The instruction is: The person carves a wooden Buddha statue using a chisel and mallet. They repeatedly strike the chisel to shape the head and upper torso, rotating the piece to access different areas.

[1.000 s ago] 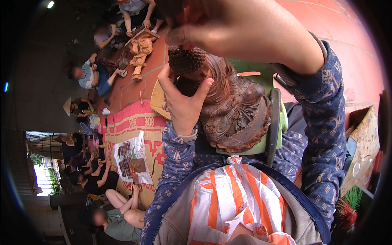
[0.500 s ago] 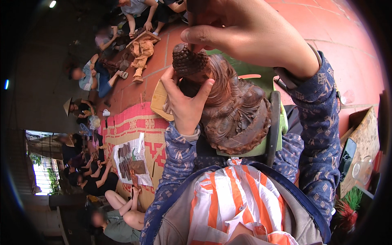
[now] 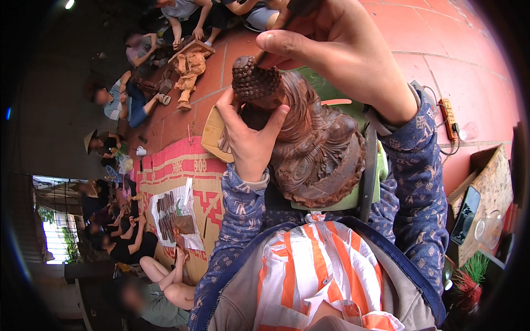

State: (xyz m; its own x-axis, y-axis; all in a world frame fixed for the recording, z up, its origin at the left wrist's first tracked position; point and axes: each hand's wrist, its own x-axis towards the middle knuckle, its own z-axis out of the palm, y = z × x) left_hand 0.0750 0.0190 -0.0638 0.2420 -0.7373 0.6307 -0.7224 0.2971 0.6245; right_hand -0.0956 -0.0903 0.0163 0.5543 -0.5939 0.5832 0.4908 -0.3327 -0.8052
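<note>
A dark brown carved Buddha statue leans in my lap, its knobbly head toward the far left and its base toward me. My left hand grips it at the head and neck, thumb along the face side. Above the head, my right hand is closed on a slim tool with a dark upper end. The tool's lower end reaches the curls on top of the head; its tip is too small to make out. Under the statue lies a green board or pad, and a yellowish block sits beside my left hand.
A red-patterned mat with a sheet of slim tools lies to the left. Beyond are several seated people and a lighter carved figure. At right are a power strip, a wooden box, a phone and a glass.
My right hand has shifted slightly right and lower, its forearm drawing inward, so the power strip now shows. My left hand keeps its hold on the statue.
</note>
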